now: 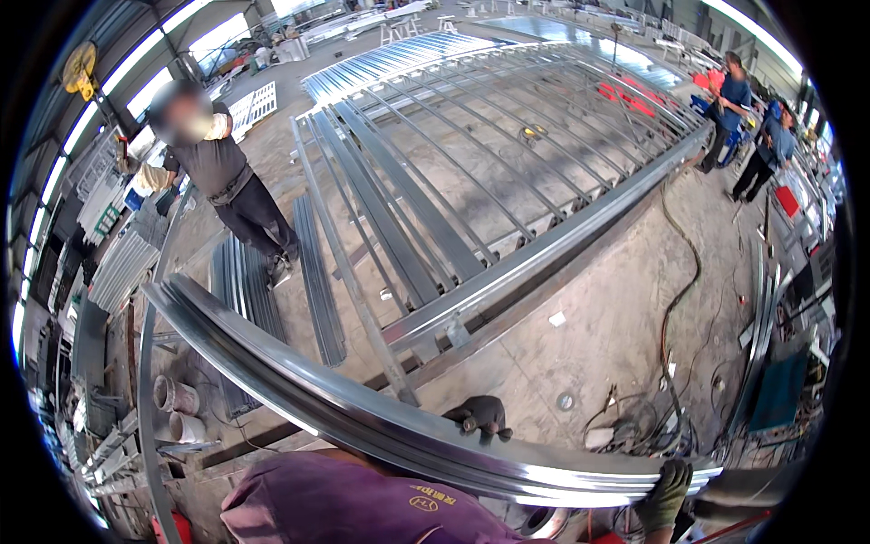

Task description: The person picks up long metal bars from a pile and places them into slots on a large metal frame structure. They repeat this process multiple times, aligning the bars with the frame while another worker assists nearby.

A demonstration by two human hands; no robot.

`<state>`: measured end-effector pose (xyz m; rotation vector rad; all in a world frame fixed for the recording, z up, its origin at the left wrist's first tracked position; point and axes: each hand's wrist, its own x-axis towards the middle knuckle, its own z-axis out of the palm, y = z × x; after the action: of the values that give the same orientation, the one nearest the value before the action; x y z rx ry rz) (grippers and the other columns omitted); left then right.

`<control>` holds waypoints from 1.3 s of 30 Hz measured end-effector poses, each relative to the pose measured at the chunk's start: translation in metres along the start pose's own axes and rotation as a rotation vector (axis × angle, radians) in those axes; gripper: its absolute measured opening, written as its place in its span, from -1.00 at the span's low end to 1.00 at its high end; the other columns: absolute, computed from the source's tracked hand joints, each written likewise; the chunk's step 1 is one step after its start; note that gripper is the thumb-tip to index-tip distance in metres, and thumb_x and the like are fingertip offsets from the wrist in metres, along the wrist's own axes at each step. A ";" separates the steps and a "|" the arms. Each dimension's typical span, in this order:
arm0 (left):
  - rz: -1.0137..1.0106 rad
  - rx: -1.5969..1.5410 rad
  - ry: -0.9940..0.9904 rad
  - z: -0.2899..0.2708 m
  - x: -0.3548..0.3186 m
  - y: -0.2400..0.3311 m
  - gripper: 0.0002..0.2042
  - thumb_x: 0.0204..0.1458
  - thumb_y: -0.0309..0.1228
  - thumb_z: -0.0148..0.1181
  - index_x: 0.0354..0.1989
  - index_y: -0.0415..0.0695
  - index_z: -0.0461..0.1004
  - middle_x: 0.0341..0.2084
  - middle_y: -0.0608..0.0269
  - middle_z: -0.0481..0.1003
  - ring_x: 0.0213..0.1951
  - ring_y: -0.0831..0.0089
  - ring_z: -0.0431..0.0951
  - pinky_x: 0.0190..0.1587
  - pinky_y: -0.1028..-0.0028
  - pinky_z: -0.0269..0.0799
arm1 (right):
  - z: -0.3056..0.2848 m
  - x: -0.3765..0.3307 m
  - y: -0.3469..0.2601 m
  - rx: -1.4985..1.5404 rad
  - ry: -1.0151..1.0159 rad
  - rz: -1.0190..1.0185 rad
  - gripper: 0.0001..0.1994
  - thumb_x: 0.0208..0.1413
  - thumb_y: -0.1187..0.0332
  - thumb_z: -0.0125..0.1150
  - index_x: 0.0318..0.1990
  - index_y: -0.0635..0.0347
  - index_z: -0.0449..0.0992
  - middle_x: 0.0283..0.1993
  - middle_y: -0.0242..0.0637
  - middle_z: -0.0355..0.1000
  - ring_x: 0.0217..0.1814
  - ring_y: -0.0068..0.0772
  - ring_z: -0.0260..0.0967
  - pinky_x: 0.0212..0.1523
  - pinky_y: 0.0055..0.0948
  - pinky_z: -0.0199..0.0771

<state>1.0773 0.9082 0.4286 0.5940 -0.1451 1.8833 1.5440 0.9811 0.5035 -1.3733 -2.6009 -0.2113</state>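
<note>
A long shiny steel channel (362, 412) runs across the lower part of the view, from the upper left at a co-worker's feet down to the lower right, bent by the lens. At the far left, stacks of pale metal sections (118, 263) lie along the floor's left edge, and two short grey tubes (177, 399) lie on the floor just under the channel. The co-worker (222, 177) in a dark shirt stands near the channel's far end; whether that person touches it cannot be told.

Beyond the channel's middle, a large steel frame (507, 145) of parallel ribs lies flat on the concrete floor (598, 317), reaching toward the far side of the hall.

A purple garment (353, 503) at the bottom edge hides the near side of the channel's middle. Just right of it, the left hand (480, 417), in a dark glove, rests against the channel's far side, fingers curled on its rim; how firmly it grips is hard to make out. Farther right, the right hand (666, 494), in a greenish glove, is wrapped around the channel's near end at the lower right, closed on it. Black cables (675, 308) snake over the floor beyond that hand. Two people in blue (752, 127) stand at the frame's far right corner.
</note>
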 end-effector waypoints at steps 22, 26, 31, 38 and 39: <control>0.060 -0.300 0.858 -0.273 0.237 -0.082 -0.56 0.32 0.04 -0.16 0.11 0.08 0.52 0.04 0.22 0.56 0.16 0.10 0.49 0.29 -0.03 0.32 | 0.104 0.399 0.164 0.101 -0.630 -0.242 0.05 -0.28 -0.28 0.49 0.25 0.35 0.29 -0.11 -0.10 0.44 -0.06 0.03 0.43 -0.02 0.01 0.42; 0.234 -0.110 0.986 -0.266 0.304 -0.042 -0.43 0.26 0.18 -0.19 0.15 0.04 0.50 0.00 0.17 0.60 0.04 0.10 0.60 0.20 -0.01 0.46 | 0.210 0.443 0.199 0.286 -0.711 -0.378 -0.02 -0.25 -0.08 0.49 0.29 0.37 0.27 -0.09 0.02 0.46 -0.03 0.17 0.43 0.04 0.05 0.44; 0.540 0.268 1.184 -0.274 0.353 0.013 -0.33 0.36 0.20 -0.45 0.40 0.02 0.26 0.24 0.14 0.43 0.24 0.14 0.45 0.29 0.11 0.39 | 0.226 0.561 0.139 0.819 -0.931 -0.415 0.06 -0.39 0.05 0.69 0.30 0.44 0.28 -0.01 0.07 0.48 0.03 -0.02 0.49 0.04 -0.13 0.53; -0.144 1.153 1.803 -0.255 0.347 0.048 -0.31 0.05 0.35 0.21 -0.04 -0.11 0.57 -0.28 0.24 0.61 -0.31 0.35 0.58 -0.33 0.28 0.53 | 0.245 0.629 0.096 1.145 -1.491 -0.328 0.01 -0.24 0.16 0.72 0.36 0.33 0.23 0.19 -0.10 0.44 0.19 -0.36 0.42 0.18 -0.35 0.49; -0.027 1.419 1.722 -0.238 0.357 0.046 -0.32 0.10 0.20 0.28 -0.10 -0.34 0.56 -0.40 0.08 0.60 -0.27 0.23 0.64 -0.15 0.30 0.58 | 0.253 0.629 0.093 1.181 -1.561 -0.260 0.02 -0.24 0.16 0.71 0.38 0.33 0.22 0.22 -0.09 0.42 0.22 -0.34 0.41 0.21 -0.33 0.47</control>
<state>0.8601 1.2792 0.3970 -0.3644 2.3293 1.5880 1.2486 1.5907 0.4090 -0.6225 -2.4984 2.7350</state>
